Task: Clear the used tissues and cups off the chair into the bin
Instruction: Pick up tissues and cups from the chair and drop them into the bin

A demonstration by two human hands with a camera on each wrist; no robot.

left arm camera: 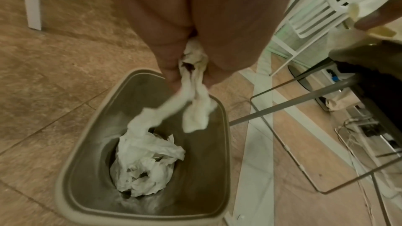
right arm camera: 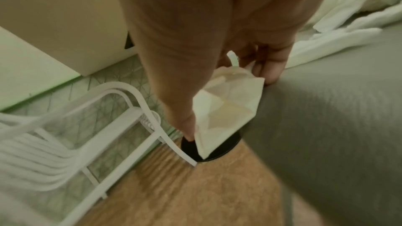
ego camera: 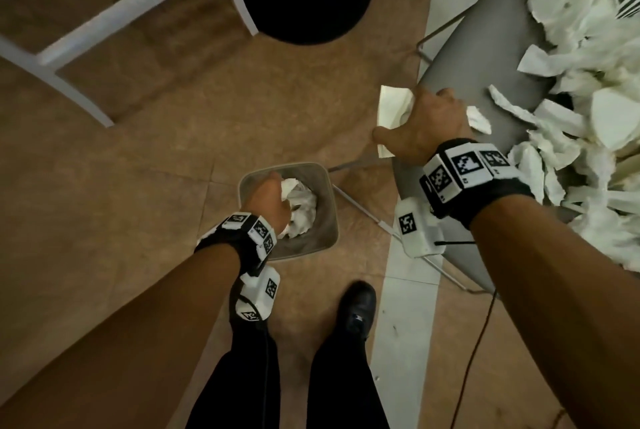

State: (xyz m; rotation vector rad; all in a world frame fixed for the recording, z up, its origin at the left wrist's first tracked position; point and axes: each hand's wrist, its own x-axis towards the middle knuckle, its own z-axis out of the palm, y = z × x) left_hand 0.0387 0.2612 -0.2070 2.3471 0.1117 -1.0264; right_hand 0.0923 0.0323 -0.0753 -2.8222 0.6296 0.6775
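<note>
Left hand (ego camera: 268, 198) over the bin (ego camera: 327, 241), fingers pinching twisted tissue strips (left arm camera: 195, 107) that dangle above crumpled tissues (left arm camera: 143, 166) inside. Right hand (ego camera: 422, 124) at the near edge of the grey chair (ego camera: 485, 58), just right of the bin, gripping a flattened paper cup (right arm camera: 226, 111). Heaped tissues and cups (ego camera: 585, 110) on the seat. No legible writing; only black-and-white marker squares on the wristbands (ego camera: 464, 165).
</note>
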